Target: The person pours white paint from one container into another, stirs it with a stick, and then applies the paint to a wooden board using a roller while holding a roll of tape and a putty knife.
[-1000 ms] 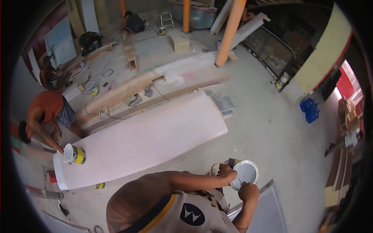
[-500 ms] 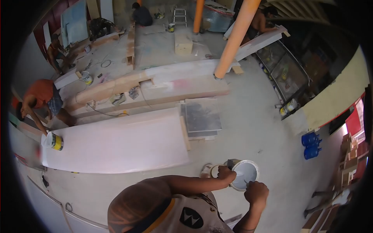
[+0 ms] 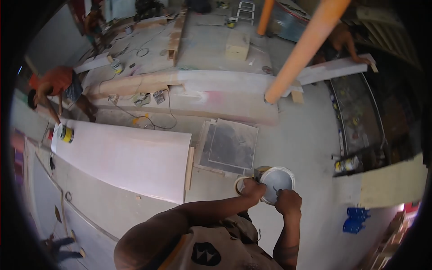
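A white bucket (image 3: 291, 173) with grey paint-like stuff inside is in front of my body. My left hand (image 3: 254, 190) is closed at its left rim, gripping it. Beside that hand shows a cream-coloured ring (image 3: 238, 182), partly hidden by the fingers. My right hand (image 3: 288, 201) is in a fist at the near right rim, around a thin stirring tool (image 3: 276, 189) that reaches into the bucket. Most of the tool is hidden by the fist.
A long white panel (image 3: 121, 157) lies to the left, with a paint can (image 3: 66, 133) and a bending person (image 3: 56, 85) at its far end. Grey boards (image 3: 234, 144) lie just ahead. An orange post (image 3: 306, 51) and blue water jugs (image 3: 354, 219) stand to the right.
My view has turned to the right and shifted, so the bucket and hands sit higher in it. The right hand and tool have moved slightly within the bucket.
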Demonstrator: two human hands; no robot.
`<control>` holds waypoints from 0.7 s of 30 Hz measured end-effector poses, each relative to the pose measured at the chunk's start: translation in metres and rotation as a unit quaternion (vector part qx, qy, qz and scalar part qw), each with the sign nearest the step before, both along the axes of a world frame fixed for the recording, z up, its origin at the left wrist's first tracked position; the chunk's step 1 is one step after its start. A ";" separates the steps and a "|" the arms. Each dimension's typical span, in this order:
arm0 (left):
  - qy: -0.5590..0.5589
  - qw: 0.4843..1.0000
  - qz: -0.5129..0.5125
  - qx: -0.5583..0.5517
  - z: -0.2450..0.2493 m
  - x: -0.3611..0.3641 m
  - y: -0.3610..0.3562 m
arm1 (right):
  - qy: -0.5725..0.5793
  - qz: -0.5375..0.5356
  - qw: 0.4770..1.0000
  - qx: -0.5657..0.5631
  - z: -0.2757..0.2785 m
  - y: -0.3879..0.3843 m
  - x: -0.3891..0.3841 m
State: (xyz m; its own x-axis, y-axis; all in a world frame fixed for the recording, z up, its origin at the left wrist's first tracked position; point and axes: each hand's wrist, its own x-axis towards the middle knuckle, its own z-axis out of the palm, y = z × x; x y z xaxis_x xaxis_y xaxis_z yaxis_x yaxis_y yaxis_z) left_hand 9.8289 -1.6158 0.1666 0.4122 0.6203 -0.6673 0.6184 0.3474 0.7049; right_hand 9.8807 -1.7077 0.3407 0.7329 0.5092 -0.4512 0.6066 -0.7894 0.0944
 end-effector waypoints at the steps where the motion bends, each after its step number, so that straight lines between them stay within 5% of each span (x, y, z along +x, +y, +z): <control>1: -0.009 1.000 0.020 0.007 -0.019 0.020 0.008 | 0.007 0.028 1.000 -0.002 -0.004 0.012 0.024; 2: -0.008 0.999 0.031 0.010 -0.049 0.041 0.020 | 0.014 0.052 0.999 -0.002 -0.010 0.024 0.047; 4: -0.176 0.970 0.134 -0.100 -0.086 0.083 0.039 | 0.018 0.092 0.995 0.019 -0.009 0.044 0.098; 5: -0.099 0.984 0.126 -0.084 -0.009 0.090 0.062 | 0.040 0.111 0.993 0.010 -0.004 0.060 0.117; 8: -0.103 0.965 0.242 -0.009 -0.013 0.139 0.094 | 0.050 0.154 0.987 0.011 0.016 0.112 0.173; 12: -0.138 0.943 0.296 -0.069 0.075 0.185 0.151 | 0.025 0.243 0.969 0.023 0.035 0.168 0.241; 14: -0.138 0.949 0.271 -0.089 0.034 0.217 0.185 | 0.014 0.278 0.959 0.042 0.037 0.200 0.272; 16: -0.157 0.918 0.362 0.047 -0.017 0.255 0.211 | 0.009 0.293 0.952 0.089 0.034 0.235 0.300; 19: -0.159 0.911 0.367 0.100 -0.052 0.301 0.278 | 0.001 0.292 0.948 0.126 0.005 0.301 0.345; 21: -0.186 0.904 0.384 0.031 -0.039 0.322 0.323 | -0.002 0.290 0.947 0.136 -0.022 0.354 0.372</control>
State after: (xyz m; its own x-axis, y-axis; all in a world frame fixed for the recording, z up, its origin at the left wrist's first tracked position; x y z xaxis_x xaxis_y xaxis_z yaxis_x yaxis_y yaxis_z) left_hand 10.1512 -1.2933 0.1272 0.0316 0.8504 -0.5252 -0.0718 0.5260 0.8475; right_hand 10.2527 -1.3535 0.3185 0.2945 0.9241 -0.2435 0.9461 -0.3178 -0.0621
